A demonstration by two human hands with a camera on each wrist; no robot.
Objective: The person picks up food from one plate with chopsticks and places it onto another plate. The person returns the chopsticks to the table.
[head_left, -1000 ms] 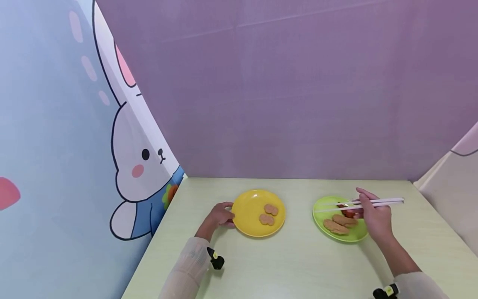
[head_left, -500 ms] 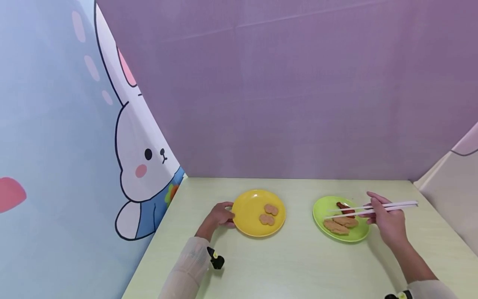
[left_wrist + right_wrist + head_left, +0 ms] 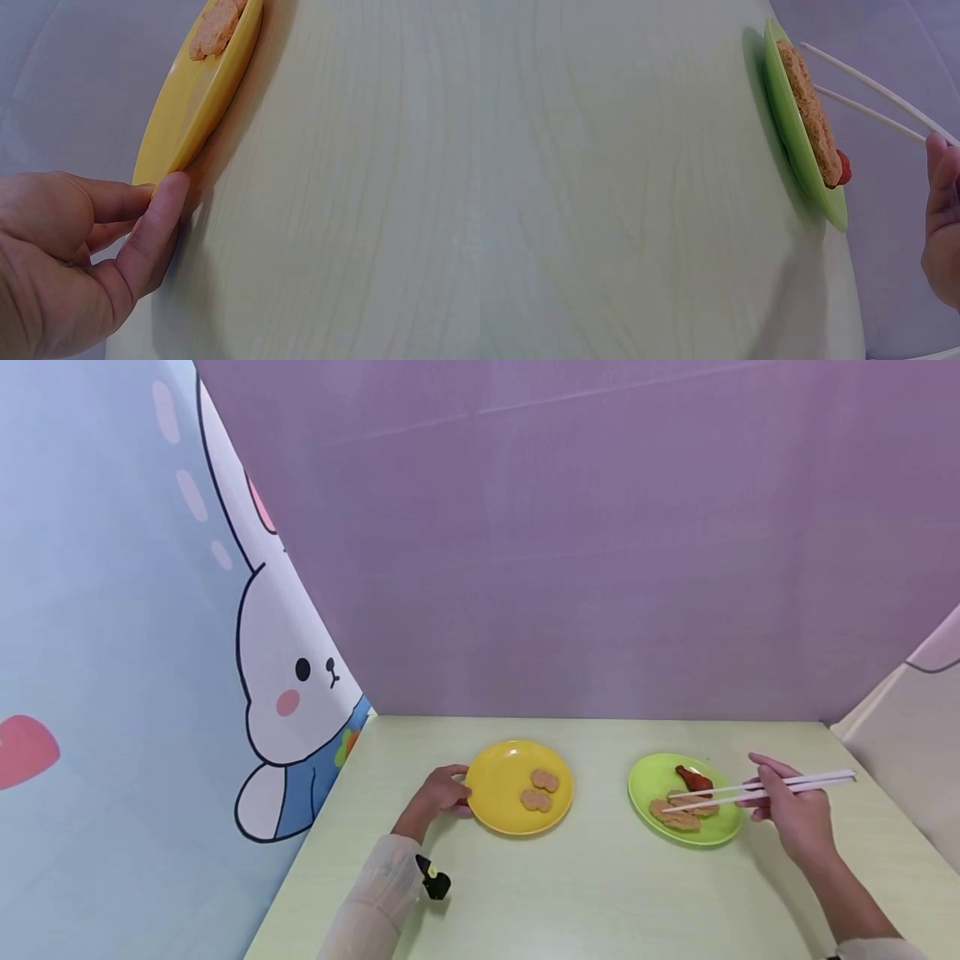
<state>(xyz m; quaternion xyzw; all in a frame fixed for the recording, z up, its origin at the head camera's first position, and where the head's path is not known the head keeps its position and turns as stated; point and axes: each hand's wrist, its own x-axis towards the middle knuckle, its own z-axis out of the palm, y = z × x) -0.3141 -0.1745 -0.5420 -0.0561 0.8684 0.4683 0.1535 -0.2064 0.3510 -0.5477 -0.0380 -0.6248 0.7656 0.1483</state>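
Note:
At the left, my left hand [image 3: 442, 790] pinches the rim of a yellow plate [image 3: 491, 777] between thumb and fingers; the left wrist view shows the grip on the plate's edge [image 3: 161, 142]. Two pinkish-brown nuggets [image 3: 536, 800] lie on that plate. My right hand [image 3: 801, 814] holds a pair of white chopsticks [image 3: 806, 782], their tips slightly apart. Those tips hover over a green plate [image 3: 651, 770] bearing golden breaded pieces [image 3: 673, 816] and a dark red drumstick [image 3: 693, 779]. In the right wrist view, the chopsticks [image 3: 877, 88] stand clear above the breaded piece [image 3: 810, 112].
Both plates stand on a pale wood-grain table [image 3: 585, 893]. A purple cloth wall [image 3: 600, 543] rises behind the table, and a blue panel with a rabbit drawing [image 3: 300, 718] borders it at the left. A black wrist device [image 3: 435, 881] sits on the left sleeve.
My right hand has moved right and nearer to me, taking the chopstick tips from beside the drumstick to over the breaded pieces. My left hand and the yellow plate have stayed put.

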